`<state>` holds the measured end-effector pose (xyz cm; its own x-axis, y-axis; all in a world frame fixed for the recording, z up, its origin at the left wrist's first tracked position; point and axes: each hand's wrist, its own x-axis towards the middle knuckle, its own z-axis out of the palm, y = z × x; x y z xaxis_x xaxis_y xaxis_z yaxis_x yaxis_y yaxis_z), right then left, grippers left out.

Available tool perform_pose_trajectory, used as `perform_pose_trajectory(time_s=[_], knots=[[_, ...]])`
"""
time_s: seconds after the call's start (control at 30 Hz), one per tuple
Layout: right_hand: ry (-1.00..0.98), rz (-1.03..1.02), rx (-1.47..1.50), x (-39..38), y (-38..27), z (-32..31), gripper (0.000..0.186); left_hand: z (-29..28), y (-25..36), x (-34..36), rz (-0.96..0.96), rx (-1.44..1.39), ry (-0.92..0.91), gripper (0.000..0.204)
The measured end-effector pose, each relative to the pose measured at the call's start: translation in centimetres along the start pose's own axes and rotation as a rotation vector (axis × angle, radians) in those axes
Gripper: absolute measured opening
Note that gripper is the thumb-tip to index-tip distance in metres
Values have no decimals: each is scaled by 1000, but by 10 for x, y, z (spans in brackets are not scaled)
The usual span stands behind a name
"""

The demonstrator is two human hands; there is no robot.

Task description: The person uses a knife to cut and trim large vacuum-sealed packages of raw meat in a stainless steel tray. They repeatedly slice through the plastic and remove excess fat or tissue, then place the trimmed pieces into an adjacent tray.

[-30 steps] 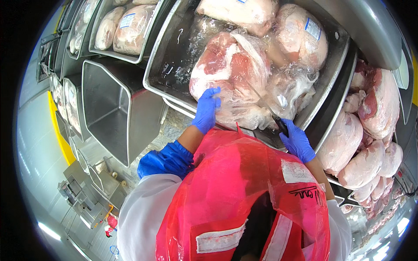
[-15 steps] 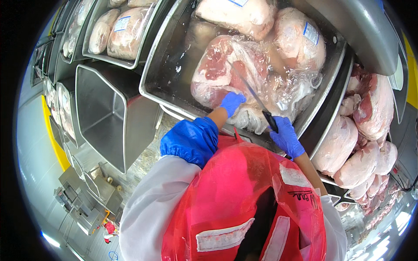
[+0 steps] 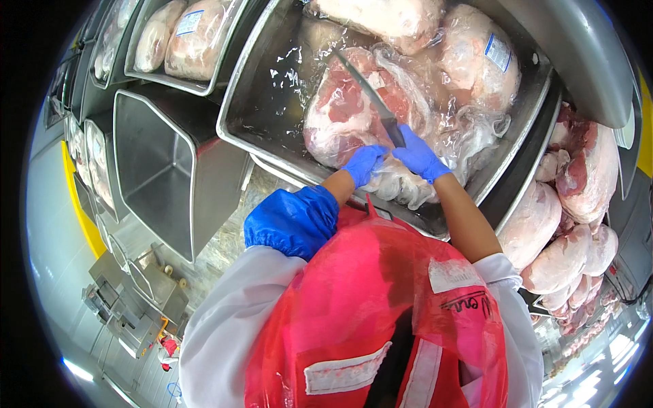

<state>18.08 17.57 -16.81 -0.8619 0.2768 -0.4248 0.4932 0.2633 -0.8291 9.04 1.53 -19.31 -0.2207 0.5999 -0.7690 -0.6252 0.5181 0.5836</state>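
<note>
A large cut of raw pork [image 3: 340, 105] lies in a steel tub [image 3: 248, 81], its pink side bared where the clear plastic bag [image 3: 401, 182] is opened around it. My left hand [image 3: 364, 165], in a blue glove, is closed on the bag at the meat's near edge. Beside it, my right hand [image 3: 420, 155], also gloved, grips a knife [image 3: 367, 88]. The blade points away and to the left, over the meat; the handle is mostly covered by my fingers.
Bagged, labelled cuts [image 3: 479, 58] sit in the same tub. A bare-walled steel bin [image 3: 158, 160] stands to the left, with a tub of bagged meat [image 3: 197, 37] beyond. On the right, unwrapped cuts [image 3: 568, 251] are piled. A steel cylinder [image 3: 571, 54] overhangs the far right corner.
My right hand has moved away from me and left with the knife, up beside my left hand. The plastic lies further back from the meat's pink face. My left hand stays nearly in place.
</note>
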Motion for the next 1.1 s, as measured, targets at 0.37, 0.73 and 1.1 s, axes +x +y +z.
perform_pose_trajectory(time_s=[0.37,0.73,1.1], knots=[[-259,462,483,-89,27,26,44,-43,-174,68,702,646,-131,17],[-73,111,108,-57,-36,4,45,-23,-83,27,276,838,-256,11],[144,281,-11,-40,-48,-3,48,-36,-1,-45,368,293,26,11]])
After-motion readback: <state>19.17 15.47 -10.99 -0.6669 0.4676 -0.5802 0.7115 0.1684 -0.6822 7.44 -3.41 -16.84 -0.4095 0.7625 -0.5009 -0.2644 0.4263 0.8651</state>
